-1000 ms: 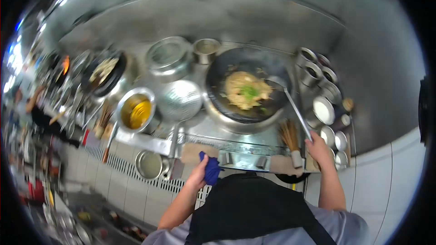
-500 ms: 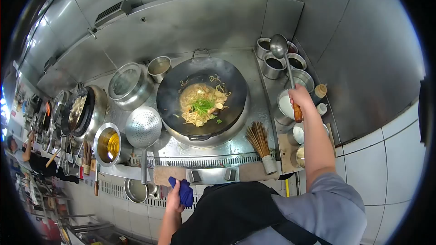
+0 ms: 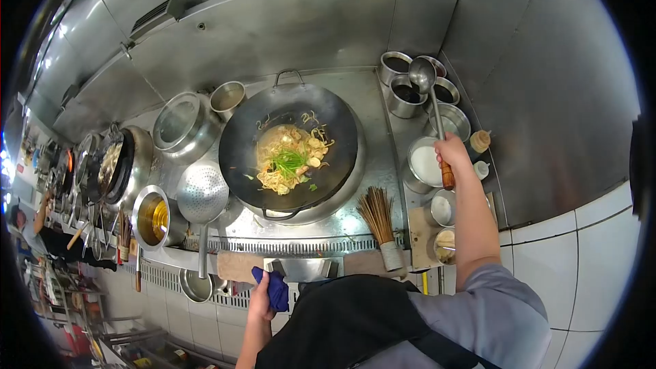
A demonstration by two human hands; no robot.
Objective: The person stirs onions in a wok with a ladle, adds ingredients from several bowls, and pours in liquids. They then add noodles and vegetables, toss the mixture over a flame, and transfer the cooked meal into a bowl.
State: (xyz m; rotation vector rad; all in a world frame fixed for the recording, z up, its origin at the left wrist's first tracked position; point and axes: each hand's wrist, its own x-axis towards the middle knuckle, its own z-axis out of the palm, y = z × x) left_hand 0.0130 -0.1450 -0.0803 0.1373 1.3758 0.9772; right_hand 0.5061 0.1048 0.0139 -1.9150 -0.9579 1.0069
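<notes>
**Right grip locked on the ladle, left grip balled up on a blue cloth**

Head view: the right hand (image 3: 452, 154) has its fingers closed tight round the wooden end of the ladle (image 3: 433, 111), arm stretched out to the right of the stove. The ladle's bowl sits up over the steel seasoning pots (image 3: 408, 99) at the back right. Can't tell if it's touching a rim or just above one.

The left hand (image 3: 261, 301) is down at the front edge of the worktop (image 3: 389, 143), clamped on a bunched blue cloth (image 3: 277, 289), well apart from the wok (image 3: 239, 137). The wok is in the middle, with noodles (image 3: 287, 157) and some greens in it. A bamboo brush (image 3: 377, 212) stands just to its right, with a skimmer (image 3: 201, 193) and a pot of oil (image 3: 154, 217) on its left.

What could bite, imo: the ladle's held at its very end, so a loaded bowl could tip. That would drip onto the worktop or into the container of white stuff (image 3: 427, 164) under the shaft. And nobody's moving those noodles, so if the burner's lit (can't see) they could catch.
</notes>
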